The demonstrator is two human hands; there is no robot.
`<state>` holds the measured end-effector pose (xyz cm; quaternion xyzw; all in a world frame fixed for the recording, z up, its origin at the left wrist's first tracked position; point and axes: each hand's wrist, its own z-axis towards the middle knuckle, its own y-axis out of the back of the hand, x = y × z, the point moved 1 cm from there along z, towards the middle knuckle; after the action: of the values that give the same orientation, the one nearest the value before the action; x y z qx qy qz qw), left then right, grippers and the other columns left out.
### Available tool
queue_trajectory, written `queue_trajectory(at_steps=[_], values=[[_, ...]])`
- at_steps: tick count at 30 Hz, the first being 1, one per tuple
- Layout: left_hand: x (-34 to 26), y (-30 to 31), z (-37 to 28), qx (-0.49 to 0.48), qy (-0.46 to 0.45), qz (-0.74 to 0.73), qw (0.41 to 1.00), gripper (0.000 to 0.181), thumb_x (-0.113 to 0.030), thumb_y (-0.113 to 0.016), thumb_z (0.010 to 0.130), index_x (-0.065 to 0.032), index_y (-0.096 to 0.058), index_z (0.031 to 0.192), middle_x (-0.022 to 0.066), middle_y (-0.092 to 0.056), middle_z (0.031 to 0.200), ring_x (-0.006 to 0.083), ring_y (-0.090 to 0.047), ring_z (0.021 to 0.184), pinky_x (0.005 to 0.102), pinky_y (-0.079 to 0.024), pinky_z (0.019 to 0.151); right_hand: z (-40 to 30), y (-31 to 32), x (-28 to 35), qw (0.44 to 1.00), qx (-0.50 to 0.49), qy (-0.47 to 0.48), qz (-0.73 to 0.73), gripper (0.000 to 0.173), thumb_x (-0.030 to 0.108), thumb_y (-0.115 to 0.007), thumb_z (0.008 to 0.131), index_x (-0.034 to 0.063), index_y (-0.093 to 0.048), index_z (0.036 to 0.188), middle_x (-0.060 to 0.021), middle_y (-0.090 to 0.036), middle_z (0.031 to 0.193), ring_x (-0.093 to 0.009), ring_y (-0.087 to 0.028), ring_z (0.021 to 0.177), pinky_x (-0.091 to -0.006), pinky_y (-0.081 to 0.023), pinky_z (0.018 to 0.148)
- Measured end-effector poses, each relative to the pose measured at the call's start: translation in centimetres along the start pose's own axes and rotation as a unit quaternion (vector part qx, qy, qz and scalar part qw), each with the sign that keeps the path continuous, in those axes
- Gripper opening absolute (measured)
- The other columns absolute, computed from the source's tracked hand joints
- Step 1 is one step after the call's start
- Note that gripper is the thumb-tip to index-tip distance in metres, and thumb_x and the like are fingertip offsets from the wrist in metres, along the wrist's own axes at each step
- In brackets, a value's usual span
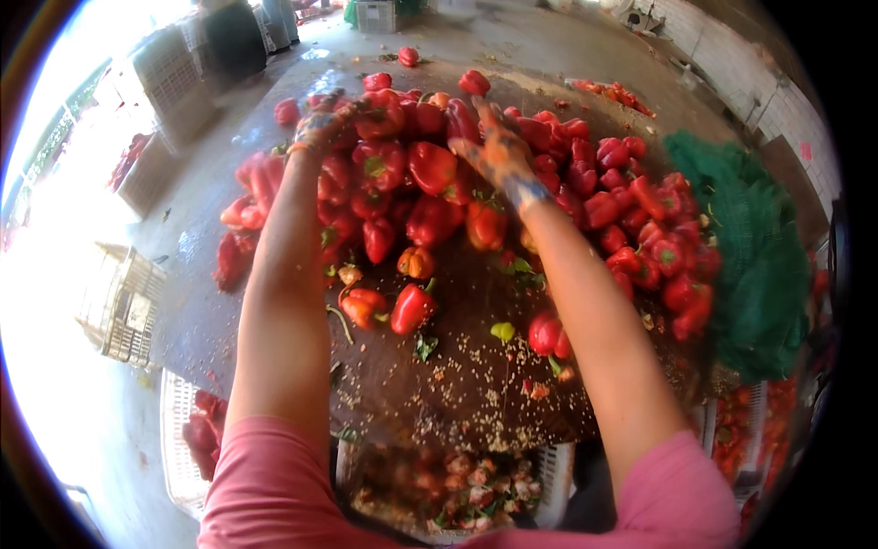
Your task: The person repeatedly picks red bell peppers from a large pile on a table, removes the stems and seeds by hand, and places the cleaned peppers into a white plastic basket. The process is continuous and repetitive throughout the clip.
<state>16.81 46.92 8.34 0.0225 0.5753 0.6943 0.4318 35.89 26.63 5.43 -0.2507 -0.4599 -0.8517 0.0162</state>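
Both arms reach forward over a large heap of red bell peppers [433, 168] on a dark, wet table [453, 384]. My left hand [322, 127], in a patterned, stained glove, rests on the heap's upper left; its fingertips lie among peppers, and whether they grip one cannot be told. My right hand [504, 147], in an orange-stained glove, is at the heap's upper middle with fingers and thumb apart, holding nothing visible. Nearer me lie an orange-red pepper [363, 307], a red pepper with a green stem [413, 309], a small green piece [503, 332] and many scattered seeds.
Green netting [754, 261] lies on the right. A plastic crate of pepper cores [561, 480] stands below the near edge, with a crate of red peppers [180, 439] at lower left. Another white crate [123, 305] is left of the table. Red pieces [614, 95] lie at the far right.
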Motion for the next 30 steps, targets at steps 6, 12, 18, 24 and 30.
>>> queue_trajectory(at_steps=[6,12,18,24,30], values=[[-4.6,-4.9,-0.4,0.081,-0.013,-0.019,0.996,0.054,-0.051,-0.066,0.074,-0.0093,-0.063,0.108,0.0120,-0.057,0.119,0.0341,-0.049,0.112,0.0394,-0.040,0.094,4.8,-6.0,-11.5,0.986,0.087,0.040,-0.133,0.074,0.025,-0.067,0.077,0.0275,-0.029,0.140,-0.0104,-0.043,0.138,-0.034,-0.043,0.123,-0.0401,-0.040,0.099],[-3.3,-7.4,-8.7,0.020,-0.079,-0.092,0.992,0.053,-0.056,-0.066,0.072,-0.0107,-0.070,0.099,0.0088,-0.060,0.114,0.0336,-0.050,0.108,0.0391,-0.041,0.092,-2.9,-1.7,-6.5,0.999,0.044,-0.005,-0.018,0.079,0.011,-0.075,0.064,0.0244,-0.038,0.132,-0.0082,-0.048,0.130,-0.034,-0.045,0.120,-0.0414,-0.043,0.096],[-10.7,-9.2,-17.0,-0.113,-0.148,-0.082,0.979,0.043,-0.048,-0.067,0.073,-0.0126,-0.071,0.097,0.0104,-0.052,0.125,0.0378,-0.034,0.124,0.0477,-0.028,0.103,-11.1,5.1,-7.4,0.994,-0.047,-0.007,-0.097,0.078,0.012,-0.076,0.063,0.0231,-0.041,0.131,-0.0114,-0.046,0.129,-0.034,-0.044,0.120,-0.0435,-0.039,0.099],[-17.0,-10.3,-26.5,0.012,-0.205,-0.043,0.978,0.068,-0.037,-0.068,0.073,-0.0260,-0.041,0.134,0.0104,-0.036,0.139,0.0376,-0.030,0.129,0.0556,-0.023,0.103,-18.2,9.7,-10.6,0.972,-0.042,-0.124,-0.193,0.081,0.007,-0.070,0.068,0.0261,-0.034,0.138,-0.0160,-0.039,0.137,-0.039,-0.036,0.126,-0.0424,-0.036,0.102],[-22.2,-11.9,-33.6,0.080,-0.285,-0.054,0.954,0.064,-0.038,-0.060,0.080,-0.0250,-0.036,0.138,0.0184,-0.029,0.144,0.0389,-0.028,0.132,0.0561,-0.018,0.107,-27.2,13.4,-12.7,0.990,-0.042,-0.101,-0.091,0.067,0.013,-0.060,0.083,0.0180,-0.029,0.142,-0.0188,-0.029,0.145,-0.037,-0.026,0.135,-0.0398,-0.029,0.108]])
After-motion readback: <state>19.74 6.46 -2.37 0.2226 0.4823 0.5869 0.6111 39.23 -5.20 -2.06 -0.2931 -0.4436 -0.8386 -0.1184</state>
